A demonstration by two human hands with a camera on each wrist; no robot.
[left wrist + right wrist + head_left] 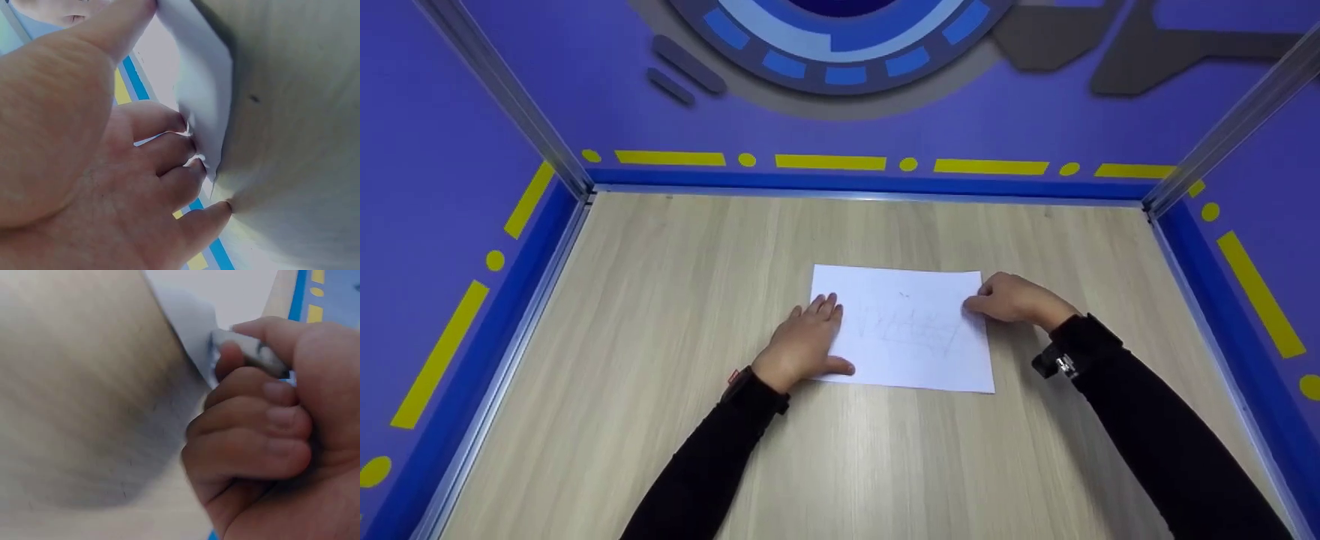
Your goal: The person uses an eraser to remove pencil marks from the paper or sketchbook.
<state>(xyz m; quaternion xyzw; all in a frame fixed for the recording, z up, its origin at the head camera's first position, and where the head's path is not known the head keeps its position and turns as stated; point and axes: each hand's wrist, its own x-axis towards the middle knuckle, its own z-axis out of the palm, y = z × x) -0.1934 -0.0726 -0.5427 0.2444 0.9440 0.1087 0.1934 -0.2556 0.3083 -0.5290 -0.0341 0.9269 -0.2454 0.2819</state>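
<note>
A white sheet of paper [915, 364] with faint grey pencil marks lies on the wooden table. My left hand [804, 343] rests on its left side, fingers spread and thumb near the lower edge. In the left wrist view, the fingertips [194, 169] touch the paper's slightly raised edge. At the paper's right edge, my right hand [1014, 298] pinches a small whitish eraser [256, 353] between thumb and index finger, with the other fingers curled into the palm. The eraser touches the paper; the head view hides it behind the hand.
The light wooden table [675, 262] is bordered by a metal rail [870, 196] and blue printed walls [780, 135] at the back and both sides. Small dark specks [125, 494] lie on the table by the right hand.
</note>
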